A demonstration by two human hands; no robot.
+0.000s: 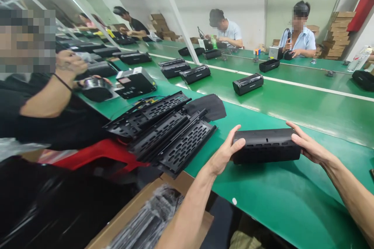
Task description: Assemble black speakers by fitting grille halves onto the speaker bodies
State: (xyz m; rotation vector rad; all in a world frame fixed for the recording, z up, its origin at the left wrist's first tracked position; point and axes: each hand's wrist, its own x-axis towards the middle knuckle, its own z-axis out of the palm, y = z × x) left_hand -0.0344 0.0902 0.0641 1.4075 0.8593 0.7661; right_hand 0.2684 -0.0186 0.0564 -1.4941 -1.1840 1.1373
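Across the green bench, slotted black panels lie in an overlapping heap to the left of a person's two hands. Right of that heap sits a black housing, directly between the hands, its long axis running left to right across the person's front. Neither hand is nearer: the left hand grips the left end and the right hand the right end, each thumb on the near side with fingers behind. Whether its underside touches the bench cannot be told.

On a boxy unit beyond the panels is a pale label, too small to read. A similar housing farther off bears a short line of light lettering, and a bottle at far right carries marks; neither can be made out. Smallest is a white bit near the bench's front edge.
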